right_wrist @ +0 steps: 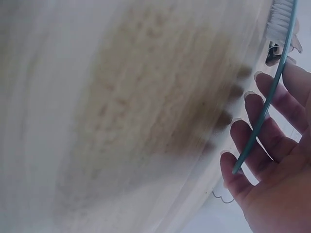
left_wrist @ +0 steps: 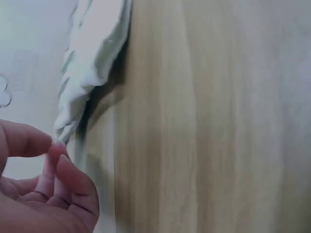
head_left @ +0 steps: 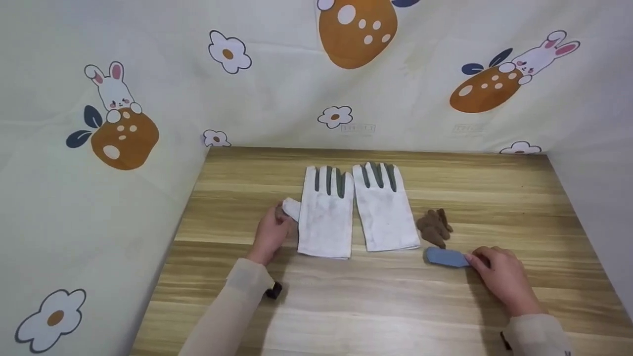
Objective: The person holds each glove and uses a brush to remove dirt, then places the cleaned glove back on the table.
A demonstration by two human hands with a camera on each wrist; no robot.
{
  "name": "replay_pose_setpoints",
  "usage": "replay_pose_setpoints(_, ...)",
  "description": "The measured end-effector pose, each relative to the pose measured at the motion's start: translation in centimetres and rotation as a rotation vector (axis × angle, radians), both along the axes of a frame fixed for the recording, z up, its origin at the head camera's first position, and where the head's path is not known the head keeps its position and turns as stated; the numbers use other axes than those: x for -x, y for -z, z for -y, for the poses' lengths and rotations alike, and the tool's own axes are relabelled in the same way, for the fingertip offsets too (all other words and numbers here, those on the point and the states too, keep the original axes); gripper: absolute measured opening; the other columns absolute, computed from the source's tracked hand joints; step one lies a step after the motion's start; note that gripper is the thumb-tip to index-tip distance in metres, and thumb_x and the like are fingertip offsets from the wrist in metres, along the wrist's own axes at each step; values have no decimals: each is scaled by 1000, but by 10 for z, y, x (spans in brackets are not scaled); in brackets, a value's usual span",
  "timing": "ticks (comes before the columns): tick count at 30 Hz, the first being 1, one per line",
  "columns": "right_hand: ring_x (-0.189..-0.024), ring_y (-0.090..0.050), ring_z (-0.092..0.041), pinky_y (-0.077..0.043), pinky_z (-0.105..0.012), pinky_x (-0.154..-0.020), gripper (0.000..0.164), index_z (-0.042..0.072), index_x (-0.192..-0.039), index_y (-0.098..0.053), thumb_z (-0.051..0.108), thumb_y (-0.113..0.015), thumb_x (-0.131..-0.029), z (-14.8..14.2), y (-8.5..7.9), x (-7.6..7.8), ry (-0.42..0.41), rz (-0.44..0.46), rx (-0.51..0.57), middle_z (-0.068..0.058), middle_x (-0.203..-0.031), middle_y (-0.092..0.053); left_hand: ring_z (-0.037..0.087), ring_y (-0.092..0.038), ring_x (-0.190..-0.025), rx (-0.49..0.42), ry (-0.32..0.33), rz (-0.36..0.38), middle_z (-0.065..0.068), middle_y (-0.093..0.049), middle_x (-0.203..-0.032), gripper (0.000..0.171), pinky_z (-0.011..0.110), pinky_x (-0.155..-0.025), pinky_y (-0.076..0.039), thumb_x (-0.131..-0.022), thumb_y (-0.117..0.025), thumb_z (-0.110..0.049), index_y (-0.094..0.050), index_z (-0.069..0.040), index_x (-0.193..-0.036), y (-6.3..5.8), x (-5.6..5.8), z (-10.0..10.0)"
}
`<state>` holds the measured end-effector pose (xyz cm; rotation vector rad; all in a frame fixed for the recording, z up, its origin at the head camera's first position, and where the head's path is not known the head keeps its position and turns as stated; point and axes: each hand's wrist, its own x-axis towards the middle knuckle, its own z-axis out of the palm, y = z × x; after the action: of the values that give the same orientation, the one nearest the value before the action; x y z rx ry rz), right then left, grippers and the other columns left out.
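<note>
A pair of white gloves with green between the fingers lies flat: the left glove and the right glove. My left hand pinches the thumb tip of the left glove; in the left wrist view thumb and finger meet at the end of the white cloth. My right hand holds a blue brush by its handle end, its flat back facing up. White bristles and a thin teal handle across the fingers show in the right wrist view.
Several brown lumps lie in a small pile right of the gloves, just beyond the brush head. The wood-grain tabletop meets a pale cloth wall with rabbit and flower prints at the back and left.
</note>
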<state>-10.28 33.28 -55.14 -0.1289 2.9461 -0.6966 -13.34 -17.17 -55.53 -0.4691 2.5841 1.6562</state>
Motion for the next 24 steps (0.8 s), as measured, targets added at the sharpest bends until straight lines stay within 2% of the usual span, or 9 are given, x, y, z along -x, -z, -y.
replay_pose_setpoints(3, -98, -62, -42, -46, -61, -87, 39, -2, -106, -71, 35, -62, -101, -1, 0, 2, 5, -8, 6, -21, -100, -69, 17, -56, -79, -119, -27, -5, 9, -55, -97, 52, 26, -66, -49, -99, -54, -9, -42, -3, -149, -3, -11, -1)
replay_pose_setpoints(5, -98, -61, -41, -47, -60, -87, 37, -1, -105, -71, 34, -63, -101, -2, 1, 2, 12, -33, 9, -20, -100, -68, 17, -56, -80, -146, -18, -27, 8, -53, -98, 48, 25, -66, -49, -100, -54, -8, -44, -5, -147, -8, -18, -4)
replay_pose_setpoints(9, -102, -59, -45, -45, -62, -88, 31, -1, -104, -70, 29, -64, -100, 2, -2, -1, 64, -137, 1, -24, -105, -64, 18, -55, -82, -78, 49, -101, 7, -56, -99, 42, 28, -69, -50, -100, -53, -8, -50, -6, -142, -21, -30, -12)
replay_pose_setpoints(12, -110, -53, -50, -39, -65, -94, 30, -3, -109, -67, 25, -63, -101, 14, -10, -4, 115, -244, 20, -29, -114, -60, 21, -57, -90, 101, 163, -188, 8, -60, -103, 39, 35, -78, -52, -102, -53, -13, -52, -8, -140, -31, -36, -22)
replay_pose_setpoints(15, -118, -48, -52, -34, -67, -100, 36, -4, -120, -62, 26, -63, -100, 35, -21, -6, 106, -342, 44, -32, -124, -56, 24, -58, -106, 392, 291, -278, 9, -63, -116, 41, 43, -95, -51, -104, -52, -23, -51, -10, -142, -37, -41, -33)
replay_pose_setpoints(17, -124, -45, -51, -31, -67, -104, 46, -4, -128, -58, 29, -66, -98, 51, -28, -8, 57, -388, 38, -31, -130, -53, 25, -54, -120, 586, 352, -334, 9, -60, -128, 44, 47, -104, -46, -104, -50, -31, -50, -13, -145, -38, -46, -39)
replay_pose_setpoints(20, -137, -36, -49, -26, -68, -111, 64, 1, -141, -49, 40, -69, -94, 75, -36, -11, -24, -399, -17, -27, -143, -46, 28, -42, -140, 805, 405, -379, 6, -50, -147, 51, 55, -112, -39, -104, -47, -41, -46, -19, -150, -37, -52, -47)
replay_pose_setpoints(22, -147, -26, -46, -20, -68, -116, 75, 6, -149, -43, 47, -68, -92, 90, -39, -12, -64, -371, -58, -23, -152, -39, 32, -31, -149, 897, 435, -379, 5, -41, -158, 57, 61, -116, -32, -103, -43, -49, -39, -24, -155, -34, -55, -51)
replay_pose_setpoints(24, -154, -13, -43, -11, -67, -121, 82, 11, -155, -36, 55, -65, -92, 105, -41, -14, -92, -317, -90, -19, -162, -29, 35, -19, -155, 957, 466, -342, 2, -29, -167, 64, 67, -119, -23, -102, -38, -58, -29, -31, -160, -31, -57, -55)
